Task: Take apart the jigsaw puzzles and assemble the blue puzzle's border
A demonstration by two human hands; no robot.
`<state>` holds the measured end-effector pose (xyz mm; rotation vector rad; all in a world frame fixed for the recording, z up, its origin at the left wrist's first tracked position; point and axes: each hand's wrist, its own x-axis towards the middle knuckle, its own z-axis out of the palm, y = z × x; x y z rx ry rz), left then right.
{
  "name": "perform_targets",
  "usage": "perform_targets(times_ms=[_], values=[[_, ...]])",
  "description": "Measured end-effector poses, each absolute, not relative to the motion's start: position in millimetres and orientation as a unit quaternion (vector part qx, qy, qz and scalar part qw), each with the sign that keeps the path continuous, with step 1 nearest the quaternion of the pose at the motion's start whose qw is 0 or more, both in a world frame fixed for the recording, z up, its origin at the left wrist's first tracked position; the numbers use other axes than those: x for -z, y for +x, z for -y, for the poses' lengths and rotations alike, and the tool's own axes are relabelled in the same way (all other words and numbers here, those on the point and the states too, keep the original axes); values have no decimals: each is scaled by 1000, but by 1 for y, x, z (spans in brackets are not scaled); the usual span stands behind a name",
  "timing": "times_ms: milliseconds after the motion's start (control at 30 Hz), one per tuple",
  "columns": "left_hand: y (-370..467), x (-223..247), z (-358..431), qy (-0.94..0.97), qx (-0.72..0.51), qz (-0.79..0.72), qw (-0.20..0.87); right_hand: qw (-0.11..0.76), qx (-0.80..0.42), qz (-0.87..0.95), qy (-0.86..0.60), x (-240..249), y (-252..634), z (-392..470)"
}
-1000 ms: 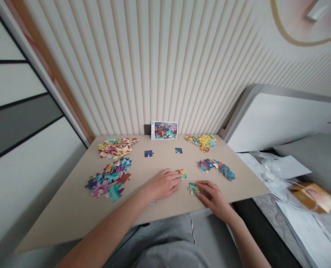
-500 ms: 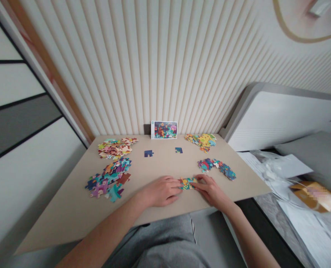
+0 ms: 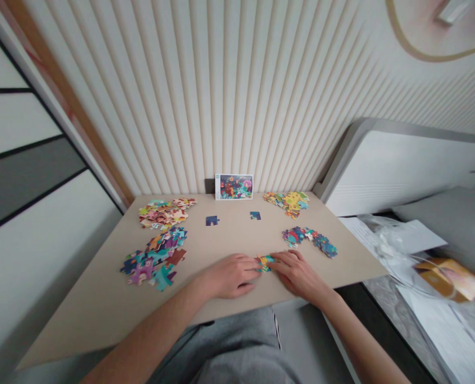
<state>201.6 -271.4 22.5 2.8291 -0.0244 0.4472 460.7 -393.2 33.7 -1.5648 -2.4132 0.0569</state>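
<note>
Joined puzzle pieces, yellow and teal, lie flat on the table between my two hands. At their left edge, the fingertips of my left hand touch them, with the fingers stretched out low over the tabletop. My right hand rests with its fingers laid flat over the right part of the pieces and hides it. Farther back on the table are two loose dark blue pieces, a left one and a right one.
Piles of pieces lie at the back left, front left, back right and right of the table. A picture card stands against the ribbed wall. A bed with papers is at the right.
My right hand has slid left, and its fingers now cover the right part of the joined pieces. My left hand has stayed in nearly the same place.
</note>
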Motion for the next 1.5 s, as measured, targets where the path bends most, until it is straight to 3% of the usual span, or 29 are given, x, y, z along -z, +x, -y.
perform_targets(times_ms=[267,567,867,1333,1500], values=[[201,-25,272,977,-153,12,150,144,-38,819,-554,-34,453,401],[201,-22,271,975,-168,19,145,284,-52,719,-632,-5,461,400],[201,-20,270,975,-169,17,142,257,-54,743,-616,-9,462,396],[202,-23,272,971,-169,18,166,347,-113,712,-600,-5,474,403],[197,-24,268,973,-162,6,166,267,-94,743,-606,-16,473,416]])
